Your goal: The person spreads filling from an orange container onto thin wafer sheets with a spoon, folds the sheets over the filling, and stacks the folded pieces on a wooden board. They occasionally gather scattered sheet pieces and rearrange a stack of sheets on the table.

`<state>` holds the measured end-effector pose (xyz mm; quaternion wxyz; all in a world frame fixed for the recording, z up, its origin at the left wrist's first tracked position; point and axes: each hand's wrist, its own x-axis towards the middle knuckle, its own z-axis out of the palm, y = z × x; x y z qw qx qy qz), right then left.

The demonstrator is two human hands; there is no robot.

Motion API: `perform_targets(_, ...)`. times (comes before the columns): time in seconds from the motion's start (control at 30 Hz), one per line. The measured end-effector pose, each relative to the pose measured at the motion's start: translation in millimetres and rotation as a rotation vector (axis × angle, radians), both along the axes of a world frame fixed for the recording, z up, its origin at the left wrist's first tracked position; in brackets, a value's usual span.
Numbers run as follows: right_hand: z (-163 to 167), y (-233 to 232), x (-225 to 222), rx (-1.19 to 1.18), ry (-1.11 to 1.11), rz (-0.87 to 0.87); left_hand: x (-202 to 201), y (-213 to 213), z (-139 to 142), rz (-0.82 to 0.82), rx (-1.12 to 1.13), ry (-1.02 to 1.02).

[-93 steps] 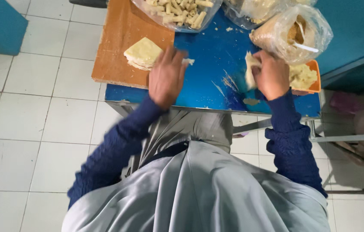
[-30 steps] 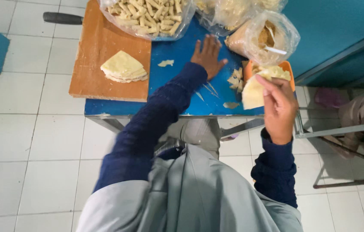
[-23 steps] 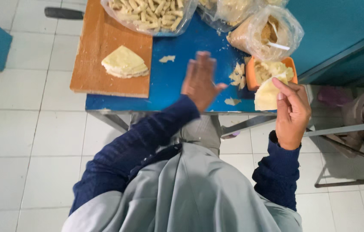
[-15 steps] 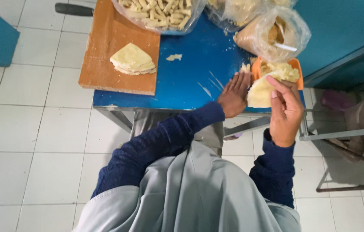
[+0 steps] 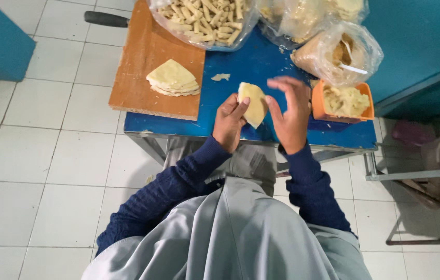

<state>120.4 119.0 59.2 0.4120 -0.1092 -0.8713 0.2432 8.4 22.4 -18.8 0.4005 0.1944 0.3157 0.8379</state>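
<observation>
Head view shows our left hand (image 5: 229,122) pinching 1 thin, soft, tearable dough sheet (image 5: 252,103) above the blue table (image 5: 241,67), right hand (image 5: 290,111) spread beside; we judge edges safest.

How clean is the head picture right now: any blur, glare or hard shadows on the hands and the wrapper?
Head view: light is soft and even, with no hard shadows on the blue table. The left hand and the wrapper are fairly sharp; the right hand is slightly smeared at its fingertips. The plastic bags show mild glare. Edges bend a little from the wide lens.
</observation>
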Motion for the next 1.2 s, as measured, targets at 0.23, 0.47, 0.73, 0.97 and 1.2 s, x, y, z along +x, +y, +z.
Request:
perform_targets(0.23, -9, -45, -10, -0.055, -0.021, 0.026, 5, -16, -6, 0.047, 0.156, -0.185)
perform_targets(0.47, -14, -32, -8, -0.471, -0.109, 0.118, 5, -38, 0, 0.134, 0.035, 0.144)
perform_targets(0.73, -38, -10, -1, -0.873, -0.158, 0.379, 0, -41, -9, 0.203, -0.154, 0.373)
perform_targets(0.97, -68, 46, -3, -1.497, -0.054, 0.354, -10, -43, -18, 0.163, -0.16, 0.26)
perform_targets(1.2, -50, 96, -28, -0.485, 0.069, 0.033, -12, -51, -10, 0.159, -0.131, 0.215)
